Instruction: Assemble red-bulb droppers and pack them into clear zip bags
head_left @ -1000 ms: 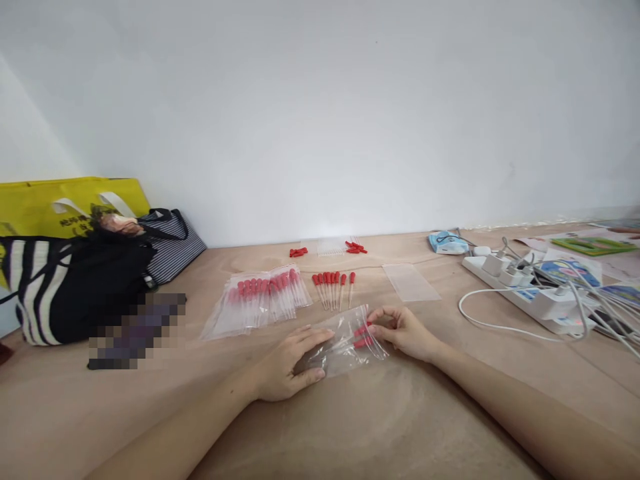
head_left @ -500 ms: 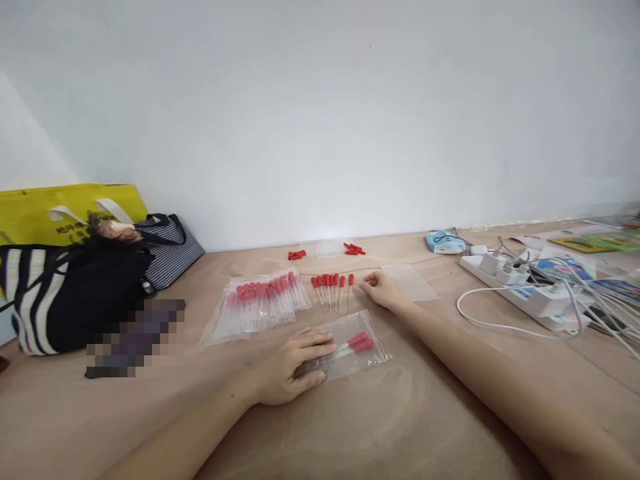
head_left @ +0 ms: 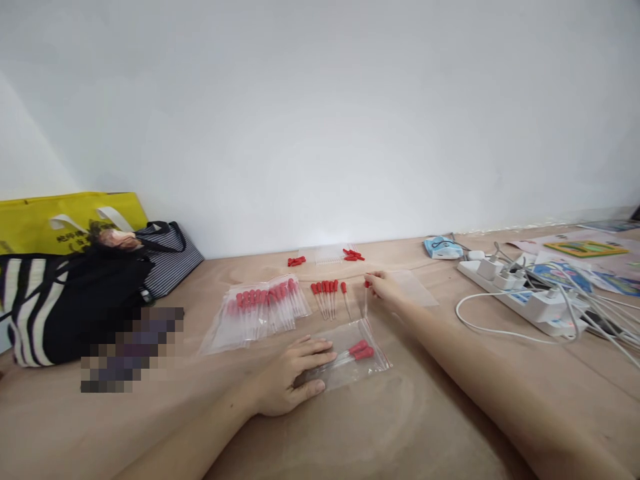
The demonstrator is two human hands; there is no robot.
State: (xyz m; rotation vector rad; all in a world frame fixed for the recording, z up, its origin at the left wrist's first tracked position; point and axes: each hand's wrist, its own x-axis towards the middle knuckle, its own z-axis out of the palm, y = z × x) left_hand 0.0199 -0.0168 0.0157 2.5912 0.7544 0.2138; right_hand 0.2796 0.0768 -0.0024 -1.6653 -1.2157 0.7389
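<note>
My left hand (head_left: 295, 375) lies with fingers stretched out over the closed end of a clear zip bag (head_left: 333, 381), pressing it to the table. Inside that bag are red-bulbed glass droppers (head_left: 361, 349), bulbs toward the zip edge. Farther off, my right hand (head_left: 383, 285) pinches the red bulb of a single dropper (head_left: 367, 303), whose thin tube hangs down just beyond the bag. To its left, several loose droppers (head_left: 325, 297) lie in a row, and one dropper (head_left: 345, 300) sits slightly apart from them.
Overlapping filled bags (head_left: 255, 313) lie left. Red bulbs (head_left: 297, 261) and glass tubes (head_left: 330, 254) are near the wall. An unfilled bag (head_left: 415, 290) is beside my right wrist. A power strip (head_left: 515, 297) with cables (head_left: 480, 328) stands right; a black bag (head_left: 85, 300) lies left.
My right hand has closed on the rightmost dropper of the row and moved it slightly right. My left hand stays on the bag. The view has tilted slightly.
</note>
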